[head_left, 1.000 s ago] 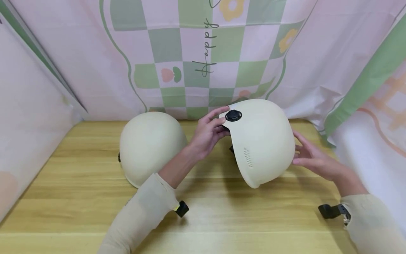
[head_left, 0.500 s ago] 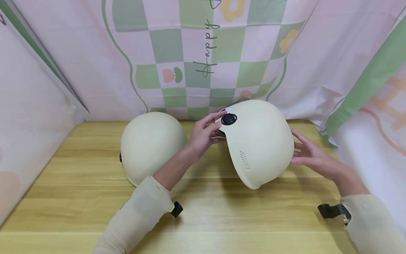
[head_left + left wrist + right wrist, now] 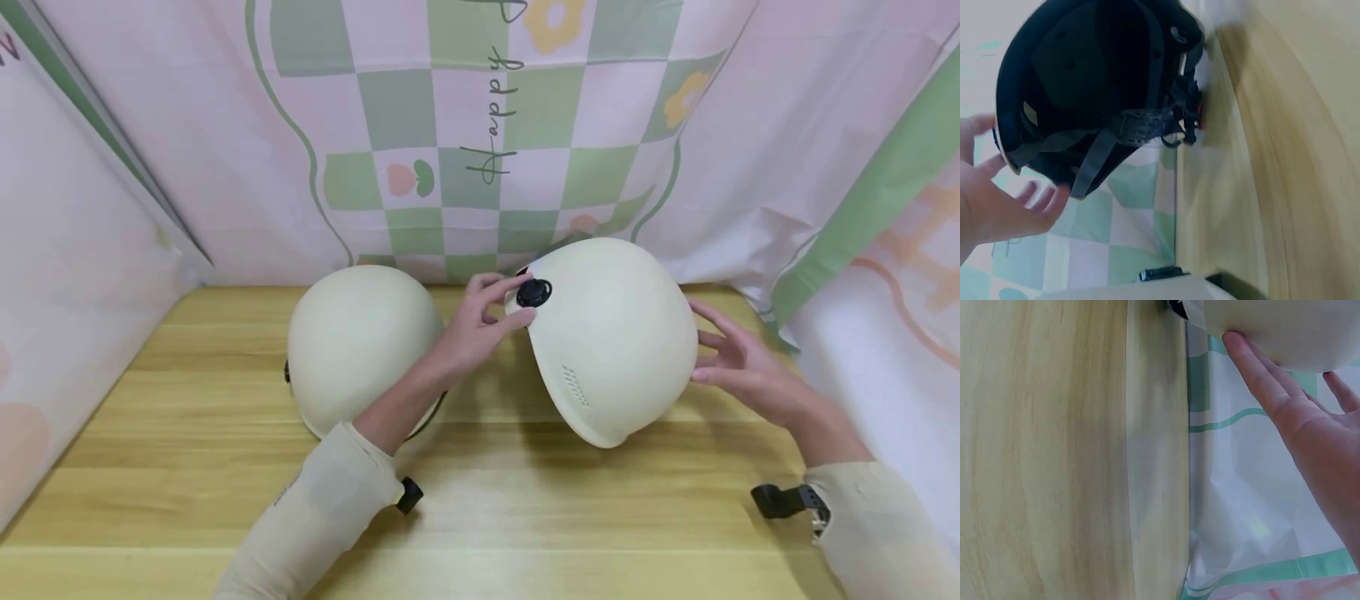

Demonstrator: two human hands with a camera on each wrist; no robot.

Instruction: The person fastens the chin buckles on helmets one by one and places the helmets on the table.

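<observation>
A cream helmet [image 3: 615,342] is tilted over the right half of the table, its black round knob [image 3: 534,293] facing up and left. My left hand [image 3: 476,325] grips its rim by that knob, thumb and forefinger on either side. In the left wrist view the helmet's dark padded inside [image 3: 1079,56] shows, with a black chin strap and buckle [image 3: 1138,125] hanging across it. On the helmet's other side, my right hand [image 3: 746,371] touches the shell with spread, fairly straight fingertips. A second cream helmet [image 3: 360,342] rests dome-up on the left, partly behind my left forearm.
The wooden table [image 3: 480,517] runs back to a pink, white and green patterned curtain [image 3: 465,183], close behind both helmets. More cloth hangs at the left and right sides. Each wrist carries a small black camera [image 3: 780,500].
The held helmet has turned slightly, its knob side swinging left and down. My left hand has moved a little left with it. The right hand stays nearly in place against the shell.
</observation>
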